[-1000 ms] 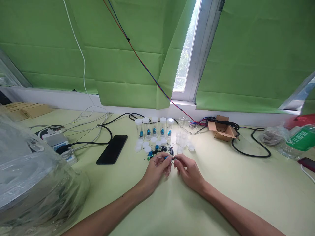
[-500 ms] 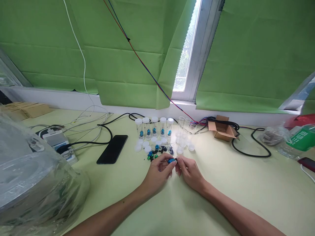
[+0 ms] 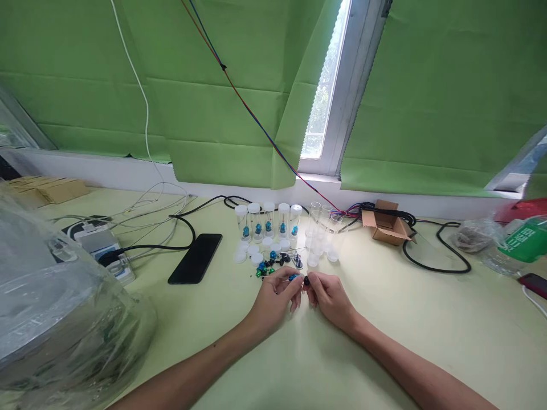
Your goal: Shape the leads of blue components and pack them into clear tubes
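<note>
Between the thumb and fingers of my left hand [image 3: 277, 293] is a small shiny blue part [image 3: 293, 278] with thin wires trailing to the left. My right hand [image 3: 328, 296] pinches a small black piece [image 3: 306, 281] close beside it; whether the two pieces touch I cannot tell. Just beyond my hands lies a loose pile of small blue parts [image 3: 272, 255], green parts [image 3: 261, 271] and black pieces [image 3: 285, 259] with thin wires. White round caps [image 3: 240, 258] lie behind the pile. Several capped clear tubes [image 3: 269, 219] stand further back, each with a blue part inside.
Uncapped clear tubes [image 3: 334, 230] stand right of the capped ones. A black phone [image 3: 195, 259] lies to the left, near a power strip [image 3: 122, 267] and cables. Plastic wrapping [image 3: 77, 330] bulges at the left. An open cardboard box [image 3: 387, 228] and a bottle [image 3: 519, 245] are at right.
The blue part shows less between my left fingers and sits slightly further left. The black piece is now more visible at my right fingertips. Both hands have barely moved.
</note>
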